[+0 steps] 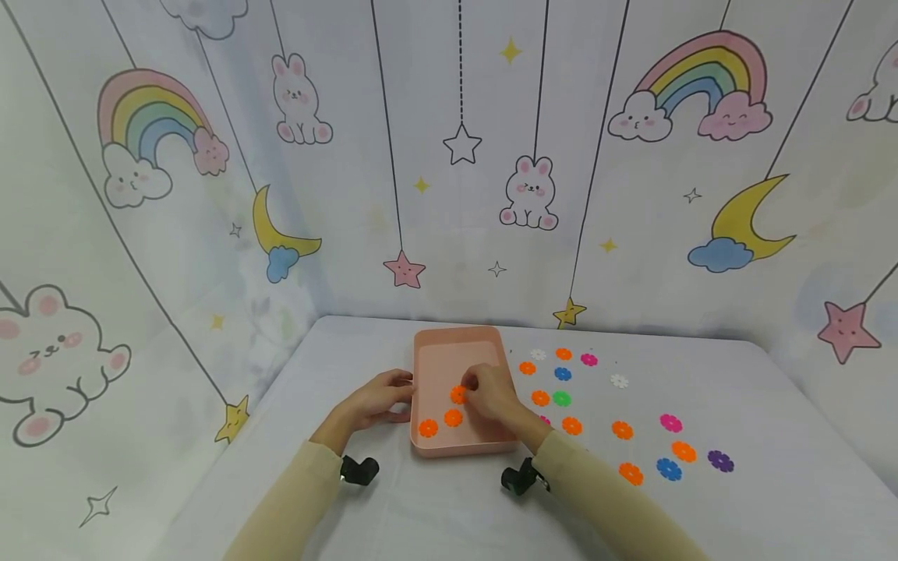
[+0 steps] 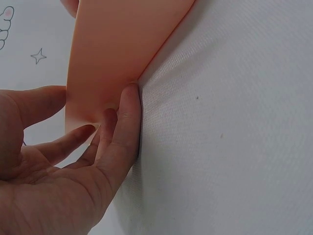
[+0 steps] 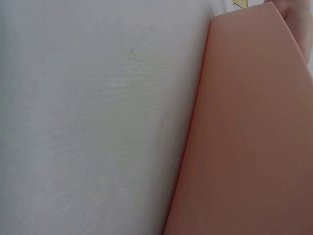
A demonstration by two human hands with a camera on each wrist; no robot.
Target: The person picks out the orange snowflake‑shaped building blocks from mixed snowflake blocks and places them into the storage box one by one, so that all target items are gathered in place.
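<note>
Three orange flowers (image 1: 440, 416) lie in the tray (image 1: 456, 346); the right hand (image 1: 491, 393) pinches one. Left hand (image 1: 375, 399), fingers relaxed, touches the tray's left wall. About five orange ones wait on the table (image 1: 772, 483).

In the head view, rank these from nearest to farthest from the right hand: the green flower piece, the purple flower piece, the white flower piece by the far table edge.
From the right hand:
1. Green flower piece, just to its right.
2. White flower piece, farther back, beside the pink tray.
3. Purple flower piece, far right of the table.
</note>
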